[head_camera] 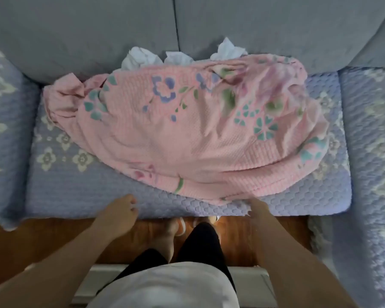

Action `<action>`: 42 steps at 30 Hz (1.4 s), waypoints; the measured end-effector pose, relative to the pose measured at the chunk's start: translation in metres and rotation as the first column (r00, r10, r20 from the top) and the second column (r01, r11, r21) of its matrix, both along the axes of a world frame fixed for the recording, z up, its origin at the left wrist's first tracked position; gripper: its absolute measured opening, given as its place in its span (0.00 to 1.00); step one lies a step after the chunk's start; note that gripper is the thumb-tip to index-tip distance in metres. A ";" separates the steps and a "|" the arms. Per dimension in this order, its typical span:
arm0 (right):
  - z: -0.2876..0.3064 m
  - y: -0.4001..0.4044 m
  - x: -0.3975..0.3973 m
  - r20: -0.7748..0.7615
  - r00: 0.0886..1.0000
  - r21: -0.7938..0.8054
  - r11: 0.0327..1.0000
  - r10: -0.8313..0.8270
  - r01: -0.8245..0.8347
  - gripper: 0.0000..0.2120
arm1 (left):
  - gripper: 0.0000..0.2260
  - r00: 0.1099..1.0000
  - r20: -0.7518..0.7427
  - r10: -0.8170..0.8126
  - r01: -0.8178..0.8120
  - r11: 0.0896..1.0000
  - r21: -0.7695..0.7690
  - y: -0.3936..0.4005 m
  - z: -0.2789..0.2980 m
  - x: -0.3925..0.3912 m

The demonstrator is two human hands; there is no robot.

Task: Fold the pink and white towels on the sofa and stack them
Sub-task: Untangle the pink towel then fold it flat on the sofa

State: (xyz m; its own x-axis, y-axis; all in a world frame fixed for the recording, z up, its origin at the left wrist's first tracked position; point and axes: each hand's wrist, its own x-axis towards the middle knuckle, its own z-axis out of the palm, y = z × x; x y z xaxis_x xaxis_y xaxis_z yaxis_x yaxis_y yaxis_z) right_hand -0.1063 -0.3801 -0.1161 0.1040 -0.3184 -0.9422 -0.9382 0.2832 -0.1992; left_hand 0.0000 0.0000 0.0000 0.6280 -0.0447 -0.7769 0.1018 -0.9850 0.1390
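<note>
Pink cloth covers most of the sofa [80, 183] seat: one pink towel [187, 134], waffle-textured and printed with blue, teal and green flowers, lies spread and rumpled across the lilac quilted seat cover. Its far edge reaches the grey back cushions [80, 36]; its near edge droops close to the seat's front edge. The right part of the towel is blurred.

White towel [142, 57] shows only as crumpled peaks behind the pink towel, wedged between it and the back cushions. Three or four white peaks stick up; whether they belong to one towel or more cannot be told, since the rest is hidden under the pink one.

Two hands are in view, both at the near edge of the seat. The right hand [257, 206] is at the pink towel's near hem, its fingers tucked against or under the cloth; it seems to pinch the hem, though blur hides the fingertips. The left hand [120, 210] hangs over bare seat cover left of the towel's near corner, apart from the cloth, fingers loosely curled and holding nothing.

Nearer than the sofa lies a wooden floor [42, 241], where the person's feet stand in two slippers [182, 225] just beside the seat front. No container is involved; nothing is stacked yet.
</note>
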 end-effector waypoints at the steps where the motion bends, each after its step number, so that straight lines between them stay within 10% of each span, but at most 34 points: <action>1: 0.001 -0.001 0.003 0.039 0.989 0.079 0.987 -0.144 0.141 0.14 | 0.03 1.000 0.020 -0.003 0.003 1.000 -0.004 -0.004 -0.001 -0.008; 6: 0.018 -0.021 0.016 0.054 0.808 0.209 0.798 -0.586 0.565 0.06 | 0.05 0.999 -0.018 0.048 -0.050 0.993 -0.106 -0.043 0.019 -0.053; 12: 0.154 -0.009 0.038 0.118 0.631 0.494 0.596 -0.767 0.633 0.05 | 0.07 0.986 -0.163 -0.037 -0.004 0.969 -0.245 -0.091 0.069 -0.064; 17: 0.280 0.007 0.040 0.274 0.656 0.489 0.689 -0.704 0.535 0.03 | 0.08 0.994 -0.098 -0.054 0.001 0.884 -0.467 -0.158 0.118 -0.050; 21: 0.371 0.028 0.058 0.448 0.661 0.426 0.794 -0.602 0.434 0.03 | 0.33 0.992 0.117 0.046 0.037 0.781 -0.623 -0.196 0.148 -0.036; 27: 0.460 0.054 0.074 0.440 0.602 0.634 0.705 -0.666 0.317 0.04 | 0.34 0.805 0.569 0.168 0.143 0.876 -0.460 -0.211 0.174 0.003; 33: 0.475 0.033 0.096 0.442 0.588 0.658 0.690 -0.677 0.300 0.10 | 0.10 0.771 0.414 0.484 0.050 0.602 -0.797 -0.179 0.213 0.008; 38: 0.450 0.008 0.126 0.449 0.585 0.583 0.717 -0.676 0.382 0.12 | 0.09 0.895 0.268 0.357 0.033 0.545 -0.838 -0.150 0.288 0.007; 42: 0.444 0.021 0.125 0.750 0.520 0.393 0.908 -0.408 0.146 0.06 | 0.06 0.870 0.207 0.447 -0.001 0.422 -0.907 -0.146 0.340 0.021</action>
